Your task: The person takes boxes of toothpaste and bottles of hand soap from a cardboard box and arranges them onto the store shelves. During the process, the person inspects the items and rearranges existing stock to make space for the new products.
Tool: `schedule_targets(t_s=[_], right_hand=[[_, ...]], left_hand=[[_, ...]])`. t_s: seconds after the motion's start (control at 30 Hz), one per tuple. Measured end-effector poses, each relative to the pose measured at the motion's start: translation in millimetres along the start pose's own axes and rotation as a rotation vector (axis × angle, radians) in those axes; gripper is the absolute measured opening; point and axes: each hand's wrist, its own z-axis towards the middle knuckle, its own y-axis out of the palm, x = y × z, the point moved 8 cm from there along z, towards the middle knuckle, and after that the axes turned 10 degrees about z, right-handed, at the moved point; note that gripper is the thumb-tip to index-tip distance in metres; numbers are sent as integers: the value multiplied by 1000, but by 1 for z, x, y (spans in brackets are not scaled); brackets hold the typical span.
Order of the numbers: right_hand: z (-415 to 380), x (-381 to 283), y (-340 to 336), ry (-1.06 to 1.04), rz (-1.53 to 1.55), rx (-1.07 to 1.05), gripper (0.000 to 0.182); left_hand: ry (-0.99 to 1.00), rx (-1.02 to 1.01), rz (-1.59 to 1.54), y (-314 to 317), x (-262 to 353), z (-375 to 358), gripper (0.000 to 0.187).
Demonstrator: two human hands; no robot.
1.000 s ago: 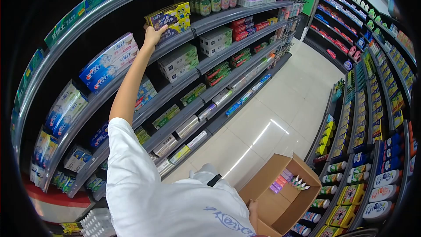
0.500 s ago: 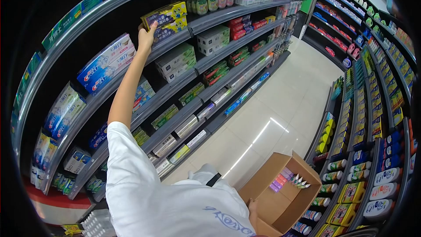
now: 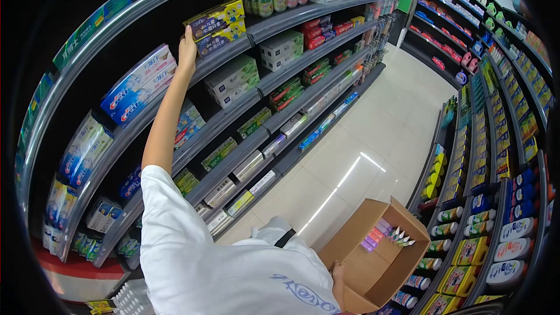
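Observation:
My left hand (image 3: 186, 52) reaches up to the shelf, its fingers at the left end of stacked yellow and dark boxes (image 3: 217, 23). The fingers are close together against the boxes; whether they grip one is unclear. Low in the view, my right hand (image 3: 338, 270) holds the edge of an open cardboard box (image 3: 356, 239). Inside it are small purple and pink boxes (image 3: 376, 235) and several white-capped bottles (image 3: 401, 238).
Pump bottles (image 3: 280, 0) stand behind the yellow boxes. Crest boxes (image 3: 137, 90) and grey-green boxes (image 3: 233, 81) fill nearby shelf levels. A tiled floor (image 3: 373, 128) runs between this shelving and the stocked shelves at right.
My left hand has shifted slightly left and down, from the front of the yellow boxes to their left end. The cardboard box has moved slightly right and up in view.

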Motion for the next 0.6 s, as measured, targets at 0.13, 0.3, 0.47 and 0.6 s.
schedule_targets(t_s=[0.13,0.3,0.47,0.6], right_hand=[[-10,-18,-1,-17,60,4,36],[-13,-21,1,-53,137,16,34],[-17,-22,-1,69,136,22,30],[-15,-22,-3,6,85,25,32]], left_hand=[[143,-24,234,0,8,-4,55],[297,39,371,-5,1,8,54],[185,7,305,-6,2,0,47],[186,3,321,-5,10,-6,47]])
